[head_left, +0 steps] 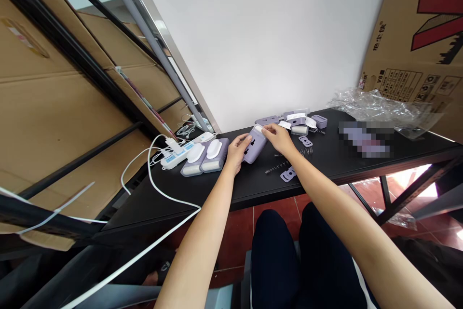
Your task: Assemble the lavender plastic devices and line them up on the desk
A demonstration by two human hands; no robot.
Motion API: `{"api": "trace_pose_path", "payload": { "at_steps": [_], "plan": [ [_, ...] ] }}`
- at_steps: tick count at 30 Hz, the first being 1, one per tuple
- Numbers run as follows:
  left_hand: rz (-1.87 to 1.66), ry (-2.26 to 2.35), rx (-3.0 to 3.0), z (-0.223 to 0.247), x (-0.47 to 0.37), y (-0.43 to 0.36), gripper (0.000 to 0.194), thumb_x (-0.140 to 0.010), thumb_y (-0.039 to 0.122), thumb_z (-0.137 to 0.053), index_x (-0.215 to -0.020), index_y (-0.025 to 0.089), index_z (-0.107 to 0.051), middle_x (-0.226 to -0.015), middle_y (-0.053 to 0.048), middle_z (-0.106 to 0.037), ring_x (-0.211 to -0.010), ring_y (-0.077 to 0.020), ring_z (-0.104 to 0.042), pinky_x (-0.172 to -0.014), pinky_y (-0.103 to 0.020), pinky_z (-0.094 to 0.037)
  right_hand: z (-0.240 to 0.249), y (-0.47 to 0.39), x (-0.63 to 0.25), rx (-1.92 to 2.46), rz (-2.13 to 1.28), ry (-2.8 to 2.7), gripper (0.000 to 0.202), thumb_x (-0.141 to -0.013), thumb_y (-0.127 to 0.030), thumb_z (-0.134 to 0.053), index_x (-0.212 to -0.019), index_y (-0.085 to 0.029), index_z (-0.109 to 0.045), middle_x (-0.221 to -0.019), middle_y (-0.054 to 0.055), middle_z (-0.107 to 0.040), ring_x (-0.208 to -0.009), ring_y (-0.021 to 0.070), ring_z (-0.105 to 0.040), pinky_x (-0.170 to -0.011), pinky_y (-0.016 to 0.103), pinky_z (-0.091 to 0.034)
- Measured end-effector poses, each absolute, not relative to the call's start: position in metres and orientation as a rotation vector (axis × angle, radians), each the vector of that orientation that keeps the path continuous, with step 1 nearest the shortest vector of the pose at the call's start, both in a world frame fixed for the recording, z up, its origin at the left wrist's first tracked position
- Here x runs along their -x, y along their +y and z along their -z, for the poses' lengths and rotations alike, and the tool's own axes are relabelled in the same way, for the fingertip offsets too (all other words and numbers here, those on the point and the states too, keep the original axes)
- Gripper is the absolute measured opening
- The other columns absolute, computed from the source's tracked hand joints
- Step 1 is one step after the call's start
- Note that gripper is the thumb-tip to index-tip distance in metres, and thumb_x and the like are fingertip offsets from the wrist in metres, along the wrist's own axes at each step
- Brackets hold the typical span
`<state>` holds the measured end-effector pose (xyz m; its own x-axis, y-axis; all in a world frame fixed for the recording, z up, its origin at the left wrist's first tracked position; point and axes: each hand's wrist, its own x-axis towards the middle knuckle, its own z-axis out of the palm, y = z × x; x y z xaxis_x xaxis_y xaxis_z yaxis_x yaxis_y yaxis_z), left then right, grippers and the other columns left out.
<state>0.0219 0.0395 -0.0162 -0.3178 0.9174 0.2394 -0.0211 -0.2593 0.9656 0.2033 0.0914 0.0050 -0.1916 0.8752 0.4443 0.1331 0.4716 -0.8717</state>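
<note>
A purple plastic housing (pixel 257 143) with dark cut-outs is tilted up above the black table. My left hand (pixel 237 152) grips its left side, thumb on the face. At the upper end, the fingers of my right hand (pixel 279 137) are closed on the housing's edge, beside a pale strip. Just left of my left hand lie two similar purple units (pixel 214 164) with white oval pieces (pixel 214 149) on top. Small springs (pixel 277 167) and flat purple plates (pixel 288 174) are scattered under my right forearm. Beyond my right hand sits a cluster of purple and white parts (pixel 298 121).
A white power strip (pixel 181 154) with plugs and cables stands on the left of the black table (pixel 325 157). Clear plastic wrap (pixel 379 109) and a large cardboard box (pixel 415 53) are at the right. Boxes on a rack (pixel 54 92) fill the left side.
</note>
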Motion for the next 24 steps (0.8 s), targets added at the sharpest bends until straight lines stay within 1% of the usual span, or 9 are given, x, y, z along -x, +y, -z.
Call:
{"api": "trace_pose_path", "payload": {
  "at_steps": [3,6,7,11,14,16,19,22,24],
  "plan": [
    [-1.679,1.256,-1.178,0.016,-0.023,0.040,0.059,-0.066,0.054,-0.088,-0.112,0.019,-0.075,-0.097,-0.006,-0.074,-0.086,-0.0166,-0.064,-0.076,-0.026,-0.047,-0.005,0.092,-0.202,0.871,-0.874,-1.640,0.026,-0.090,-0.038,-0.062,-0.106,-0.021,-0.073,-0.102,0.004,-0.076,-0.093,0.0201,-0.068,-0.088,0.033,-0.051],
    [-1.713,1.226,-1.111,0.014,-0.024,0.041,0.060,-0.065,0.053,-0.090,-0.112,0.019,-0.074,-0.097,-0.006,-0.075,-0.086,-0.0158,-0.066,-0.076,-0.026,-0.048,-0.005,0.092,-0.201,0.868,-0.891,-1.642,0.031,-0.092,-0.037,-0.060,-0.116,-0.023,-0.072,-0.113,0.004,-0.075,-0.101,0.0197,-0.067,-0.095,0.034,-0.050],
    [-1.738,1.209,-1.078,0.013,-0.025,0.041,0.060,-0.064,0.052,-0.090,-0.112,0.019,-0.074,-0.098,-0.006,-0.075,-0.086,-0.0156,-0.066,-0.077,-0.025,-0.049,-0.005,0.091,-0.201,0.881,-0.900,-1.647,0.035,-0.092,-0.038,-0.060,-0.122,-0.023,-0.071,-0.111,0.003,-0.075,-0.100,0.0196,-0.068,-0.095,0.034,-0.050],
    [-1.841,1.110,-0.994,0.008,-0.023,0.041,0.058,-0.066,0.055,-0.088,-0.110,0.019,-0.073,-0.100,-0.006,-0.076,-0.092,-0.0168,-0.069,-0.078,-0.024,-0.051,-0.006,0.084,-0.200,0.923,-0.975,-1.710,0.059,-0.091,-0.043,-0.064,-0.145,-0.022,-0.055,-0.087,0.000,-0.072,-0.086,0.0186,-0.068,-0.087,0.033,-0.052],
    [-1.798,1.067,-0.975,0.008,-0.023,0.040,0.055,-0.071,0.059,-0.084,-0.105,0.017,-0.072,-0.089,-0.005,-0.075,-0.085,-0.0180,-0.071,-0.070,-0.025,-0.052,-0.007,0.079,-0.199,0.894,-0.998,-1.791,0.066,-0.088,-0.040,-0.068,-0.149,-0.022,-0.049,-0.086,-0.002,-0.071,-0.086,0.0174,-0.067,-0.085,0.031,-0.051],
    [-1.697,1.074,-0.962,0.009,-0.023,0.039,0.052,-0.070,0.055,-0.086,-0.101,0.015,-0.072,-0.082,-0.005,-0.074,-0.076,-0.0173,-0.070,-0.063,-0.024,-0.051,-0.008,0.077,-0.199,0.878,-0.979,-1.821,0.064,-0.089,-0.036,-0.068,-0.149,-0.023,-0.050,-0.090,-0.002,-0.072,-0.088,0.0171,-0.067,-0.086,0.030,-0.050],
    [-1.552,1.078,-0.972,0.011,-0.025,0.037,0.048,-0.069,0.046,-0.089,-0.100,0.014,-0.071,-0.079,-0.004,-0.073,-0.067,-0.0157,-0.067,-0.056,-0.024,-0.050,-0.010,0.077,-0.203,0.925,-0.884,-1.860,0.052,-0.093,-0.036,-0.065,-0.142,-0.024,-0.056,-0.098,0.001,-0.074,-0.091,0.0182,-0.067,-0.087,0.031,-0.050],
    [-1.557,1.086,-0.934,0.013,-0.026,0.037,0.045,-0.070,0.042,-0.088,-0.100,0.014,-0.070,-0.081,-0.004,-0.073,-0.066,-0.0161,-0.068,-0.055,-0.025,-0.051,-0.015,0.081,-0.213,1.092,-0.531,-1.956,0.035,-0.097,-0.032,-0.058,-0.129,-0.022,-0.066,-0.113,0.008,-0.073,-0.106,0.0238,-0.065,-0.096,0.036,-0.047],
    [-1.592,1.104,-0.868,0.013,-0.026,0.038,0.041,-0.072,0.040,-0.086,-0.099,0.014,-0.068,-0.082,-0.005,-0.074,-0.067,-0.0167,-0.069,-0.055,-0.025,-0.052,-0.018,0.086,-0.222,1.269,-0.232,-1.941,0.032,-0.098,-0.027,-0.052,-0.124,-0.020,-0.070,-0.123,0.014,-0.069,-0.118,0.0298,-0.060,-0.103,0.042,-0.041]
  ]
}}
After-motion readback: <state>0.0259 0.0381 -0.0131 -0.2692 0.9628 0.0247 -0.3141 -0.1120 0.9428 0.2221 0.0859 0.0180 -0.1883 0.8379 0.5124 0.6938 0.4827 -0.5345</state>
